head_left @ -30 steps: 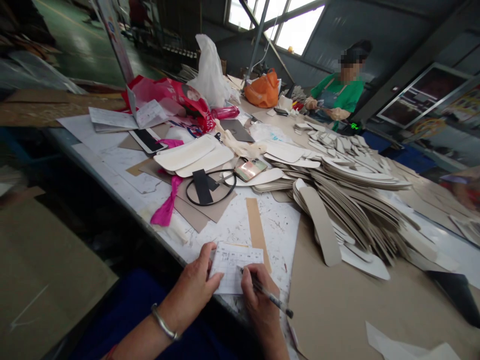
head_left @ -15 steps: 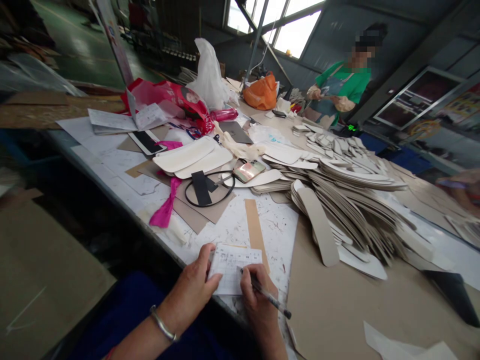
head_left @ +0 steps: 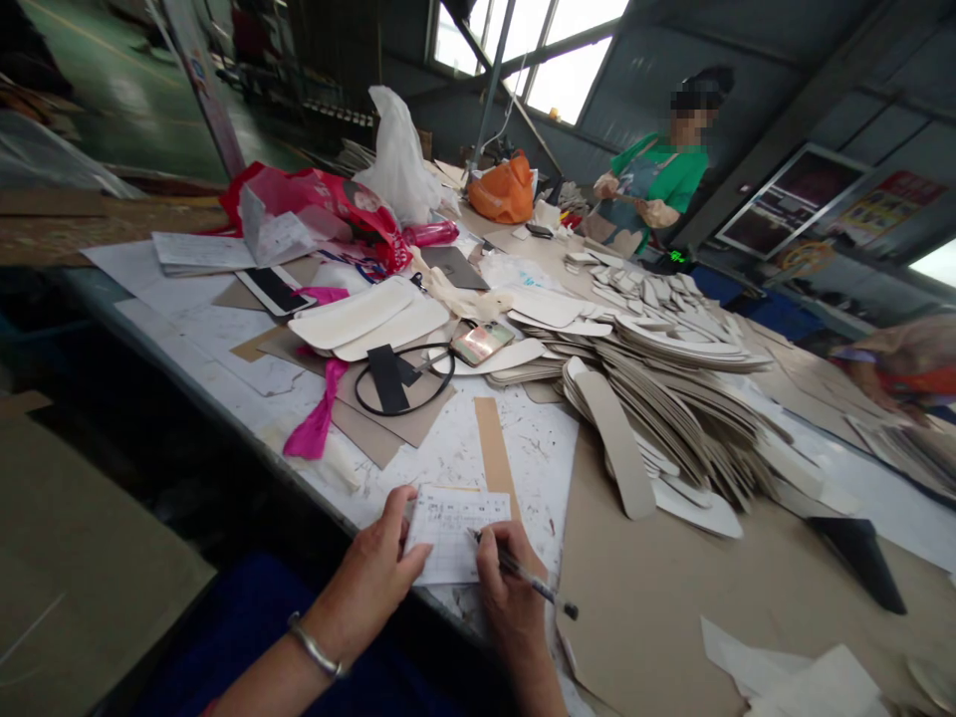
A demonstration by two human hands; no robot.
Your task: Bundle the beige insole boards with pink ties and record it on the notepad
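A small pad of printed forms [head_left: 453, 538] with handwriting on it lies at the near edge of the table. My left hand [head_left: 380, 553] grips the pad's left side, thumb on top. Pinched in my right hand [head_left: 512, 578] is a pen [head_left: 549, 595], dark-capped at its back end, its tip on or just above the paper. Just beyond the pad a tan strip [head_left: 494, 448] lies on the white, scuffed table covering [head_left: 440, 460].
Stacks of curved grey board pieces [head_left: 672, 398] spread across the right and middle. A phone [head_left: 482, 344], a black loop [head_left: 453, 373], a pink cloth strip [head_left: 318, 423] and a red bag [head_left: 321, 199] lie farther left. A person in green [head_left: 649, 184] stands at the far side.
The whole view has shifted slightly, and more of another person at the right edge shows. Both hands keep their hold on the pad and pen.
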